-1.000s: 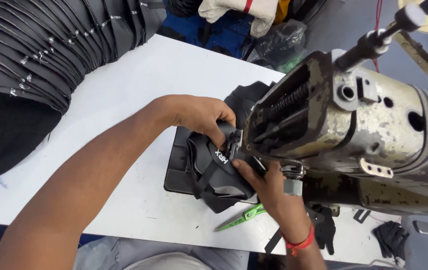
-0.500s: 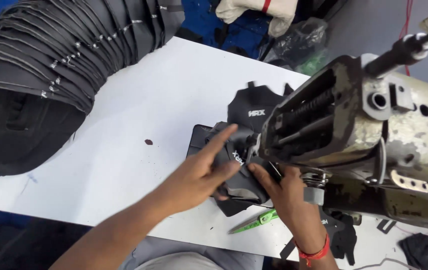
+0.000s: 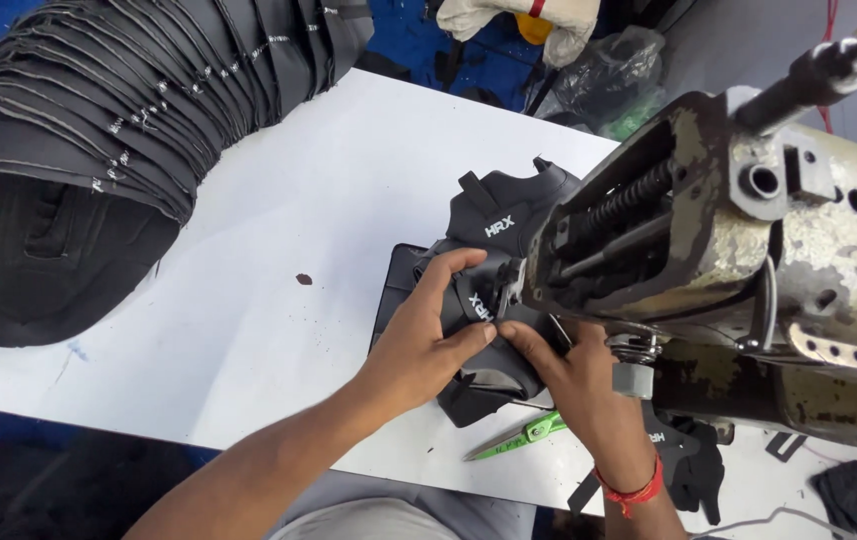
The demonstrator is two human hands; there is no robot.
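Observation:
A black shoe-upper piece with white lettering lies on the white table under the head of a worn, cream-coloured sewing machine. My left hand lies over the piece, fingers pressing it flat close to the needle area. My right hand, with a red thread band on the wrist, pinches the near edge of the same piece beneath the machine head. The needle itself is hidden by the machine body.
A big stacked bundle of black cut pieces fills the table's far left. Green-handled snips lie near the front edge. More black pieces sit at the right, with plastic bags behind the table.
The view has shifted a little. My left hand has slid forward over the black piece toward the machine, while my right hand stays at its near edge.

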